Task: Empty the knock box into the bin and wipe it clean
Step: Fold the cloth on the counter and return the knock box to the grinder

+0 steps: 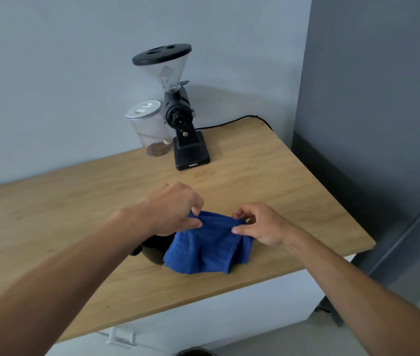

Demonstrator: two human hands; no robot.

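A blue cloth (207,246) hangs between my hands over the wooden counter (268,186). My left hand (170,209) pinches its upper left corner and my right hand (260,224) pinches the upper right edge. The cloth's lower part rests on the counter. Behind and left of the cloth stands the black knock box (153,249), mostly hidden by the cloth and my left wrist; its inside cannot be seen. At the bottom edge of the view a dark round rim (194,352) shows on the floor, possibly the bin.
A black coffee grinder (183,119) with a clear hopper stands at the back of the counter, its cable trailing right. A clear canister (149,129) with a white lid sits to its left. The counter's right and front edges are close. A grey wall panel (371,98) rises at right.
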